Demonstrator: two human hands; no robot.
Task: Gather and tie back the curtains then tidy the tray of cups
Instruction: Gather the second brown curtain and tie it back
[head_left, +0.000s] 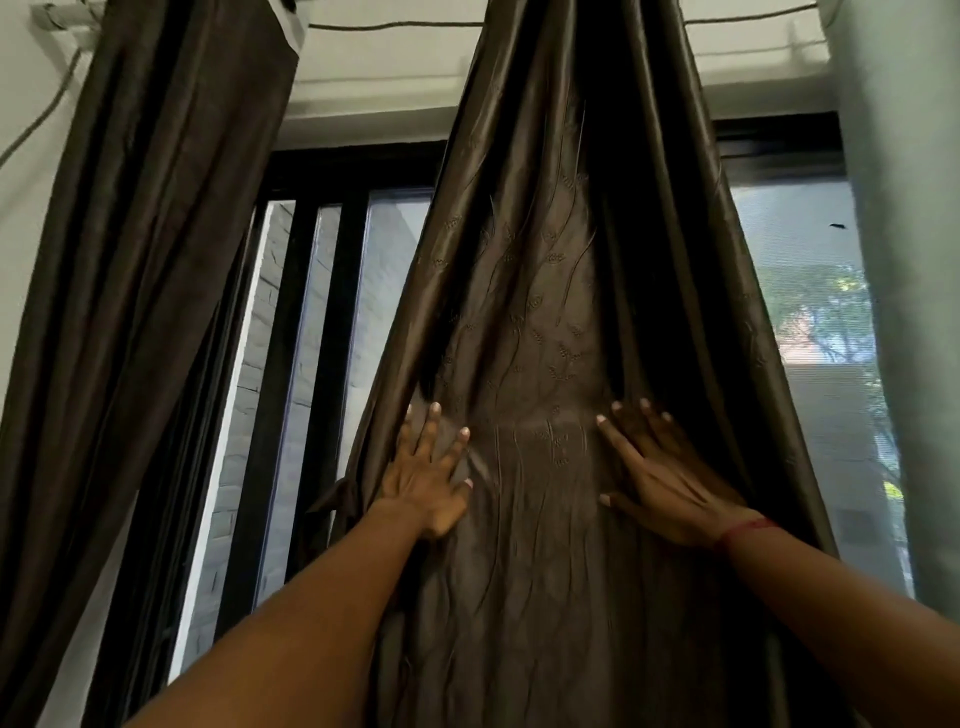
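Head view, observer 1: The centre curtain (545, 312) is logged in the middle of the scene. It is dark brown and glossy, with an embossed leaf pattern. It is bunched narrow at the top and spread wider lower down.

Observer 2: Hand positions to be entered.

Observer 1: The left hand (426, 478) is laid flat on the left part of the cloth and the right hand (670, 483) on the right part. They are at about the same height and well apart, with a smooth panel of fabric between them.

Observer 2: Finger state?

Observer 1: On both hands the fingers are held straight and spread wide against the cloth. Nothing is gripped or pinched. A red thread (743, 527) is noted at the right wrist.

Observer 2: Surroundings?

Observer 1: A second curtain (145, 260) of the same colour is seen at the left, hanging in folds beside the black window frame (332, 312). A brick wall (260, 364) is seen through the glass between the two curtains. A mesh screen (810, 364) with greenery behind it is seen to the right of the centre curtain. A cord (395, 24) is strung across the top.
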